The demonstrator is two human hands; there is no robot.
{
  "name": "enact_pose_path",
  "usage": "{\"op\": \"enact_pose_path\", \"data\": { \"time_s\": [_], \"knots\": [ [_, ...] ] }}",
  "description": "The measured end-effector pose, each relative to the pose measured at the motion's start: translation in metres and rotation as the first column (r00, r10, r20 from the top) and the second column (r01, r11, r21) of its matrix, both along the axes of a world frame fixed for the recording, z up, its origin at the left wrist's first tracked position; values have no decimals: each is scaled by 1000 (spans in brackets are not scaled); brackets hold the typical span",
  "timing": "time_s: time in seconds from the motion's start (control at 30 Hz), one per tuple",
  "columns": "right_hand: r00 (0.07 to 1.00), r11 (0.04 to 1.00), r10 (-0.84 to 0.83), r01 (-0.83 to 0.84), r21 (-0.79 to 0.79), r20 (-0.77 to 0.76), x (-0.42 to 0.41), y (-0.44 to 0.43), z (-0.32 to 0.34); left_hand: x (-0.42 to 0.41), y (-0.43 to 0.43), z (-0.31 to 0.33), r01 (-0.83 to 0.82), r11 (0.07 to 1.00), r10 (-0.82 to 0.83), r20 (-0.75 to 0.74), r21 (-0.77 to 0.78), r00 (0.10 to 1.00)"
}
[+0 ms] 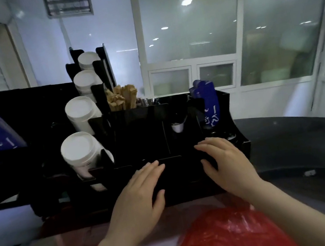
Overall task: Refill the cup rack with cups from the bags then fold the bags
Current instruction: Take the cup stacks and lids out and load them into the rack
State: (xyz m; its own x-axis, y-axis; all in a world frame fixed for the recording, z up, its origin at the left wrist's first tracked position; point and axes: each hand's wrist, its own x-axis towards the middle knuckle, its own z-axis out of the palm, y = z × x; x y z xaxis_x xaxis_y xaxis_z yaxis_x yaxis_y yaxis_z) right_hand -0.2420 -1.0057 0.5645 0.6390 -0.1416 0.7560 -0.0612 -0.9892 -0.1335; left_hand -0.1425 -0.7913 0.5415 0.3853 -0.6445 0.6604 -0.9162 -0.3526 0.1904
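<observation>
Both arms reach forward, palms down. The left hand (139, 194) and the right hand (227, 163) lie side by side over the low front of the black rack (140, 126), fingers straight and slightly spread, holding nothing; whether they touch it is unclear. White cups (81, 150) sit stacked in the slots at the rack's left, apart from both hands. A red plastic bag (227, 239) lies under the forearms, nearer the person. Wooden stirrers (122, 97) stand at the rack's back
</observation>
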Motion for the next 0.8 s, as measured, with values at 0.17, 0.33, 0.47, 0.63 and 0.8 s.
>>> {"op": "enact_pose_path", "data": {
  "time_s": [0.17,0.33,0.47,0.63,0.8],
  "knots": [
    [978,984,-132,149,100,-163,-17,-69,9,7,-61,10,-78,993,71,90,86,993],
    [934,991,-108,128,34,-341,-10,-98,8,20,-90,-2,-285,944,272,94,167,958],
    [940,992,-116,128,18,-321,-8,-107,7,18,-94,-8,-302,947,297,60,106,953],
    [939,995,-92,97,-1,-331,-5,-113,13,17,-96,-7,-324,941,320,57,99,946],
    [984,993,-66,81,84,-165,-9,-114,8,17,-97,-6,-338,935,334,57,105,941]
  ]
}}
